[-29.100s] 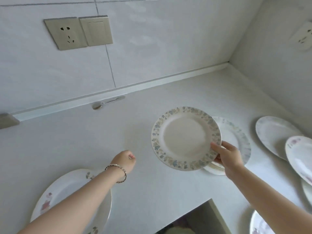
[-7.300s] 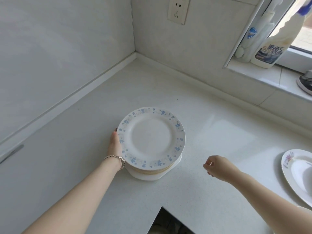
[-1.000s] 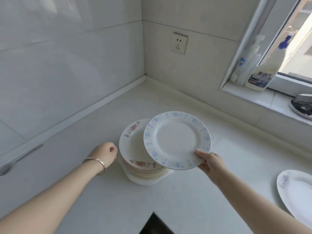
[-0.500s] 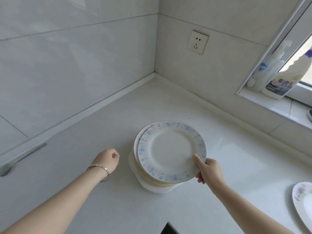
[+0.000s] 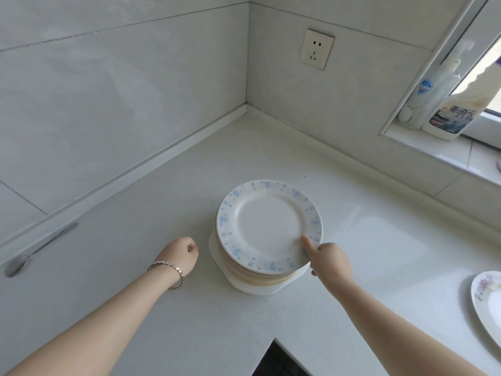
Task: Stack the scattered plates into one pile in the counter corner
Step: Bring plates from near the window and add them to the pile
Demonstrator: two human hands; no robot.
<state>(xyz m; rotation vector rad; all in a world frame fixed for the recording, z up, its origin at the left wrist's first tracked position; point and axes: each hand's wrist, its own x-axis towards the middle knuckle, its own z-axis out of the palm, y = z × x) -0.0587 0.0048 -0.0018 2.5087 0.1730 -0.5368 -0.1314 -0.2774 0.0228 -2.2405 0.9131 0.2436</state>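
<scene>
Leftmost, a metal spoon (image 5: 40, 249) lies on the tabletop (image 5: 173, 185) along the foot of the wall, well apart from everything else. Next comes the left hand (image 5: 180, 253), curled into a loose fist and holding nothing, resting just beside the pile of plates (image 5: 257, 275) without touching it. The pile stands out from the counter corner rather than tight in it, on a white squarish plate at the bottom. On top lies the blue-flowered plate (image 5: 267, 226), flat and roughly centred. The right hand (image 5: 329, 260) is at its near right rim, thumb on the upper face and the other fingers tucked under the edge; this grip looks like a light pinch on the rim, probably about to let go.

The coming move turns on what lies further right: a floral plate (image 5: 488, 302) sits on the tabletop at the frame's right edge, well apart from the pile and partly cut off. It lies to the right of the right hand, which is clearly the nearer one; the left hand would have to cross the pile. A plate is round, so it has no long axis to line up, and its near rim is the likely place to take it. Beyond, cleaner bottles (image 5: 450, 115) stand on the window sill.
</scene>
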